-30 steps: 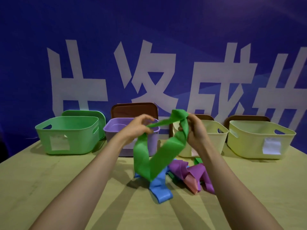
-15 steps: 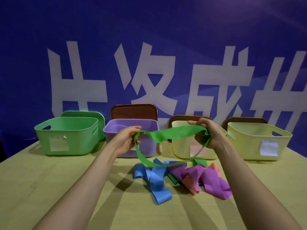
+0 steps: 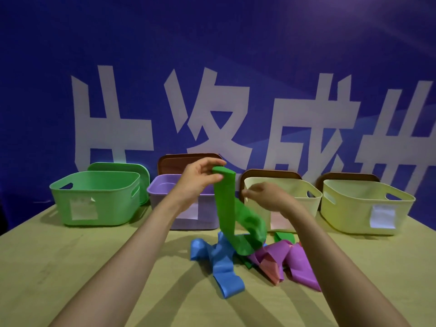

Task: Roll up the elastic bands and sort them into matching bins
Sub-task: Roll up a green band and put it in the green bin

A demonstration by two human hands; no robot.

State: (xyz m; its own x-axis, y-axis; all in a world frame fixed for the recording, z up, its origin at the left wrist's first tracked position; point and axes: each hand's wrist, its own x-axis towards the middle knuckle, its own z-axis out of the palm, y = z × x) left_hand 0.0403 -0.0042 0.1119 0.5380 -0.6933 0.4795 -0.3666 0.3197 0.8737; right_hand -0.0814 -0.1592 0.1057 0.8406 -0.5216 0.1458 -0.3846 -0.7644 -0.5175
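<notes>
Up front, the wooden table (image 3: 70, 267) lies bare on the near side of both forearms, out to its left and right edges. The tight spot sits straight below the fingers. A loose pile of bands lies there: a blue band (image 3: 224, 267) nearest the left wrist's side, a purple band (image 3: 297, 263) and a pink band (image 3: 271, 271) under the right forearm, and a small green scrap (image 3: 284, 237) just behind them.

Beyond the fingertips, four bins stand in a row near the table's far edge. The green bin (image 3: 94, 201) is well off to the left of the left hand. The purple bin (image 3: 162, 201) is directly behind that hand, and the cream bin (image 3: 304, 192) directly behind the right hand. The yellow-green bin (image 3: 363, 204) stands farther right. Lids lean upright behind the bins against the blue banner (image 3: 212, 55).

The left hand (image 3: 200, 178) is raised above the purple bin's rim. Its thumb and fingers pinch the folded top of the green band (image 3: 225, 204). The band hangs straight down from that pinch, and its lower end curls onto the pile.

The right hand (image 3: 266, 197) sits lower, just right of the hanging band. Its fingers are loosely curled and hold nothing. A thin sliver of background shows between its fingertips and the band's right edge.
</notes>
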